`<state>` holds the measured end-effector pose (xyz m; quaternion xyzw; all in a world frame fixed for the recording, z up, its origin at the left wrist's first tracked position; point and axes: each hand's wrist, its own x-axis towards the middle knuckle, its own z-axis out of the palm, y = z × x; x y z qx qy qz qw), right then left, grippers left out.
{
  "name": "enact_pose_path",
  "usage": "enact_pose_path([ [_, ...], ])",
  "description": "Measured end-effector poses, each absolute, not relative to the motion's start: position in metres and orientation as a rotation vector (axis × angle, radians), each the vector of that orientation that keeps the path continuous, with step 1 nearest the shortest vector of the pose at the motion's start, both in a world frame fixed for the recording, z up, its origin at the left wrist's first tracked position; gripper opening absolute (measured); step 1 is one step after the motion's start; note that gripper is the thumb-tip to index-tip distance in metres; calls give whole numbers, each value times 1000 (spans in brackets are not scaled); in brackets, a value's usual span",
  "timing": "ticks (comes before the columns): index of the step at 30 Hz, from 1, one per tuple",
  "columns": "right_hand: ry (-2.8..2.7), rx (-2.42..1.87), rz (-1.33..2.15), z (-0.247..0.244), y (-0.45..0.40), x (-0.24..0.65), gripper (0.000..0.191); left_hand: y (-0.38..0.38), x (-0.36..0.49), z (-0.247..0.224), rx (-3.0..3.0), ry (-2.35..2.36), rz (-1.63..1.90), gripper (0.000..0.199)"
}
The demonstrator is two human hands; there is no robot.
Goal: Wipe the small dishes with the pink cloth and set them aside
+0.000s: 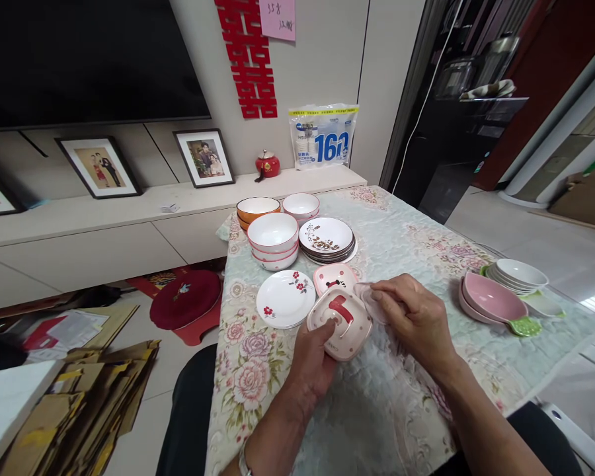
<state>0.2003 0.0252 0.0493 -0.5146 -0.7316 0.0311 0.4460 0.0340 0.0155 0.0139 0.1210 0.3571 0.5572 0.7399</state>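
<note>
My left hand (308, 362) grips a small square pink dish (347, 340) with a red pattern, tilted up above the tablecloth, thumb on its face. Pinched in my right hand (416, 320) is a pale pinkish cloth (374, 305), close to the dish's right edge; whether they touch is hard to tell. Just behind lies a similar pink dish (323, 272), partly covered by the held one. White plates with red flowers (280, 301) are stacked to the left. Brown-flowered plates (326, 235) and red-rimmed white bowls (272, 233) stand farther back.
Orange bowls (258, 206) and more white bowls (301, 203) stand at the table's far side. Pink dishes (493, 297) and small white dishes (521, 272) sit at the right. A floral tablecloth (258, 383) covers the table. Left are a red stool (186, 301) and flattened cardboard (99, 390).
</note>
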Motion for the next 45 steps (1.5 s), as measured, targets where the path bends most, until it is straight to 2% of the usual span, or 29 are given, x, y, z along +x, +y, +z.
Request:
enact_pose_path([
  [7, -2230, -1325, 129, 33, 14, 165, 20, 12, 33, 11, 407, 730, 1152, 53],
  [10, -2281, -1362, 212, 24, 17, 162, 27, 12, 34, 10, 458, 758, 1159, 55],
  [15, -2235, -1229, 481, 24, 20, 163, 28, 12, 33, 12, 509, 754, 1151, 65],
  [20, -2291, -1121, 744, 34, 18, 170, 31, 14, 31, 12, 495, 713, 1149, 63],
  [26, -2332, -1434, 492, 35, 16, 170, 28, 14, 33, 11, 456, 770, 1149, 61],
  [29, -2290, -1355, 409, 26, 17, 164, 38, 13, 33, 10, 448, 741, 1154, 58],
  [32, -2256, -1194, 473, 28, 17, 164, 43, 13, 31, 9, 441, 674, 1177, 49],
  [37, -2310, -1077, 794, 51, 10, 170, 27, 14, 30, 14, 332, 620, 1171, 21],
  [41, -2397, -1157, 626, 53, 4, 164, 35, 16, 30, 15, 317, 578, 1115, 32],
  [45, -2415, -1203, 540, 52, 2, 161, 32, 17, 29, 14, 335, 511, 1117, 38],
])
